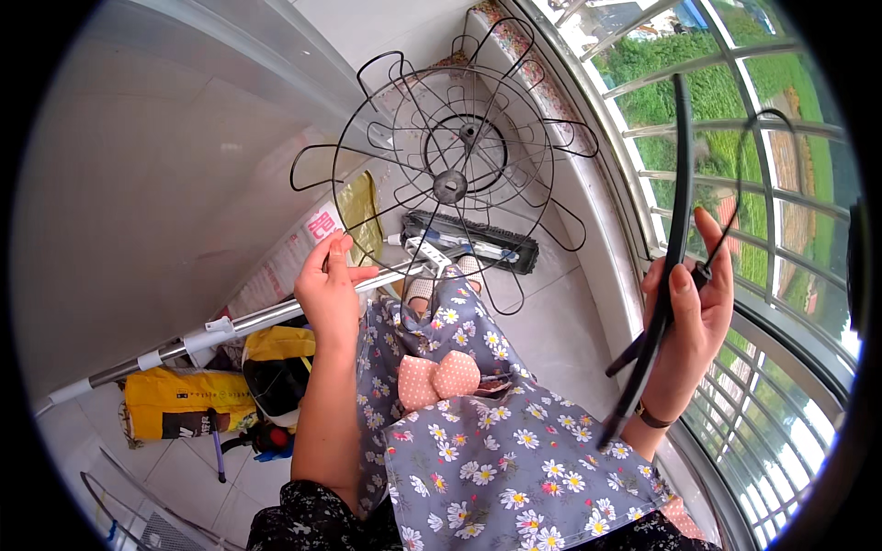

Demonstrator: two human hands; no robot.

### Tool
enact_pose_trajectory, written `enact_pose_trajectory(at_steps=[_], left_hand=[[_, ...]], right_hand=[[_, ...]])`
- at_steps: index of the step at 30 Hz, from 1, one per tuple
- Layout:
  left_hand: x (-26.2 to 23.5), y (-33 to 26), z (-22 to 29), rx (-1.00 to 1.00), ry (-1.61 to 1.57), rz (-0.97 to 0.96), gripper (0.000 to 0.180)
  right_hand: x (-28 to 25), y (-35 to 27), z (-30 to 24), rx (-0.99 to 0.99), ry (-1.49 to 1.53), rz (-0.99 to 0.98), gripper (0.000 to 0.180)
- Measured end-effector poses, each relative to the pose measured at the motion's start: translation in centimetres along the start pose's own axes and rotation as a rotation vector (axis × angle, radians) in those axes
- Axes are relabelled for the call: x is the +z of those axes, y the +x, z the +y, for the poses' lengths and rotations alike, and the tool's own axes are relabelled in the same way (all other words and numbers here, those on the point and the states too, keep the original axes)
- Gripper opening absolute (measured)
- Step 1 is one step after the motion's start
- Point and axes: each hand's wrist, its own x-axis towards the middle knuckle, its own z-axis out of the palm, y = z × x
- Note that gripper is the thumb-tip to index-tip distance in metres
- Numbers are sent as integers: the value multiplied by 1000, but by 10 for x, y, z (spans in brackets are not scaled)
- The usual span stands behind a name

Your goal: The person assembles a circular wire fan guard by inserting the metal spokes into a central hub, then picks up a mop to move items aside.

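A round black wire rack [449,186] stands out in front of me, with wire loops around its rim and dark hubs at its middle. My left hand [331,292] pinches the near left part of its rim between thumb and fingers. On the right, my right hand [695,308] is closed around a long, slightly curved black bar [681,174], held steeply tilted. A thin, hooked black wire [740,170] rises from the same hand. The lower ends of these pieces partly overlap, so I cannot tell whether they are joined.
Below the rack, a flat mop [510,248] lies on the tiles by my feet. A metal pole [262,319] slants along the left, above a yellow bag [175,397]. A barred window [763,174] and stone-edged ledge [574,179] border the right; a smooth panel [184,211] stands left.
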Motion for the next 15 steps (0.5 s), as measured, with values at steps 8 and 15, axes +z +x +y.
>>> enact_pose_trajectory(at_steps=[8, 15], left_hand=[[-30, 17, 11, -40, -70, 9, 28], [-45, 3, 23, -30, -142, -65, 33]], right_hand=[[-26, 76, 39, 163, -60, -97, 28], [4, 111, 73, 729, 431, -430, 20]])
